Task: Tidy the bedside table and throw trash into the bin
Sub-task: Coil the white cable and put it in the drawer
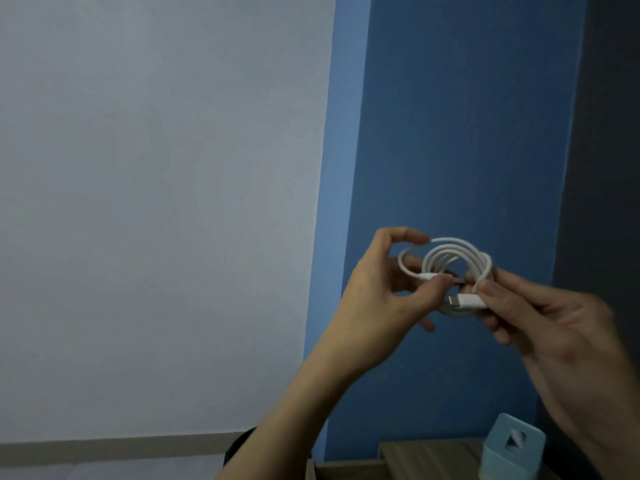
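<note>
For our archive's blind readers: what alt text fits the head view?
Two hands hold a coiled white cable before a blue wall; the left hand pinches one end, the right hand grips the loops. A wooden table and pale blue box sit below.

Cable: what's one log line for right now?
left hand: pinches cable end | right hand: holds coiled cable | place: raised before blue wall

Hands raised, close together: left hand [381,292] curled, thumb and fingertips pinching the cable [446,251]; right hand [554,323] pinches the same coil opposite.
</note>
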A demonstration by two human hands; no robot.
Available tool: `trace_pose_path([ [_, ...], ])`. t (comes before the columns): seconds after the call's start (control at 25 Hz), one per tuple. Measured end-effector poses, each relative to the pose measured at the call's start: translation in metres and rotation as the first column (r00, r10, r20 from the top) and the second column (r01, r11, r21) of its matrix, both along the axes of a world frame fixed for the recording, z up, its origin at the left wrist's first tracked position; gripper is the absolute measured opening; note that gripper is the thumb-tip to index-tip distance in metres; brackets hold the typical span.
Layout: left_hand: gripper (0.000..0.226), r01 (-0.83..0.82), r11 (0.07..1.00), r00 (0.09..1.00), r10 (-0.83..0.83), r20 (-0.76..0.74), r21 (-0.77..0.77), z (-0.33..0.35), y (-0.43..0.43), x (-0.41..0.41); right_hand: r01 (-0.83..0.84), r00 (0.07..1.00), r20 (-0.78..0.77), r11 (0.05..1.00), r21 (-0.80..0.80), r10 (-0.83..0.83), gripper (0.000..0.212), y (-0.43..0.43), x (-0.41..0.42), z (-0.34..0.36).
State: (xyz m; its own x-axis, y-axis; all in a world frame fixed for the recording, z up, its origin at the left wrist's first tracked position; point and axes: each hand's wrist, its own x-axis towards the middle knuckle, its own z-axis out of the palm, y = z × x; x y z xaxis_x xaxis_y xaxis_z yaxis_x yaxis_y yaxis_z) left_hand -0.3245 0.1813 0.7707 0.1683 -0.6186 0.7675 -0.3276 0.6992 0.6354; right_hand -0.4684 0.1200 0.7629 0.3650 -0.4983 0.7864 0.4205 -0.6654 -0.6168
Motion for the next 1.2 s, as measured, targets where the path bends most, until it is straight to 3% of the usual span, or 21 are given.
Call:
trace_pose_path([
  [0.08, 0.039, -0.087, 0.996, 0.996, 0.087, -0.007, 0.002, 0.0, -0.007, 0.0, 0.013, 1.0, 0.003, 1.0, 0.005, -0.013, 0.05, 0.001, 0.002, -0.003],
  [0.2, 0.025, -0.201, 0.979, 0.979, 0.201, 0.014, -0.046, 0.0, -0.014, -0.003, 0.052, 0.999, 0.016, 0.998, -0.02, -0.052, 0.045, 0.004, 0.006, -0.007],
  [0.4, 0.017, -0.238, 0.962, 0.958, 0.255, 0.129, -0.135, -0.001, -0.013, -0.004, 0.009, 1.0, 0.03, 0.999, 0.042, -0.01, 0.049, 0.005, 0.007, -0.008],
  [0.52, 0.013, -0.146, 0.983, 0.979, 0.16, 0.126, -0.112, -0.003, -0.011, -0.005, -0.039, 0.999, 0.025, 0.996, 0.086, 0.037, 0.048, 0.006, 0.007, -0.009],
  [0.72, 0.018, 0.238, 0.971, 0.966, -0.24, 0.1, 0.031, -0.015, -0.002, 0.008, -0.059, 0.998, 0.044, 0.986, 0.158, 0.052, 0.033, 0.005, 0.003, -0.003],
  [0.8, 0.02, 0.16, 0.986, 0.976, -0.166, 0.141, 0.054, -0.019, -0.002, 0.016, -0.059, 0.997, 0.057, 0.982, 0.181, 0.049, 0.03, 0.004, -0.001, 0.001],
  [0.88, 0.017, -0.081, 0.997, 0.973, 0.083, 0.215, -0.022, -0.023, -0.003, 0.024, -0.031, 0.998, 0.052, 0.987, 0.158, 0.023, 0.038, 0.003, -0.006, 0.004],
  [1.0, 0.011, -0.378, 0.912, 0.873, 0.408, 0.268, -0.159, -0.031, 0.003, 0.037, 0.059, 0.997, 0.037, 0.989, 0.137, -0.064, 0.058, 0.0, -0.011, 0.003],
  [1.12, 0.006, -0.382, 0.907, 0.896, 0.411, 0.167, -0.179, -0.034, 0.009, 0.041, 0.088, 0.995, 0.036, 0.984, 0.157, -0.095, 0.063, -0.004, -0.01, -0.001],
  [1.2, 0.009, -0.253, 0.958, 0.966, 0.258, 0.02, -0.139, -0.034, 0.012, 0.041, 0.066, 0.995, 0.055, 0.981, 0.184, -0.077, 0.063, -0.005, -0.009, -0.001],
])
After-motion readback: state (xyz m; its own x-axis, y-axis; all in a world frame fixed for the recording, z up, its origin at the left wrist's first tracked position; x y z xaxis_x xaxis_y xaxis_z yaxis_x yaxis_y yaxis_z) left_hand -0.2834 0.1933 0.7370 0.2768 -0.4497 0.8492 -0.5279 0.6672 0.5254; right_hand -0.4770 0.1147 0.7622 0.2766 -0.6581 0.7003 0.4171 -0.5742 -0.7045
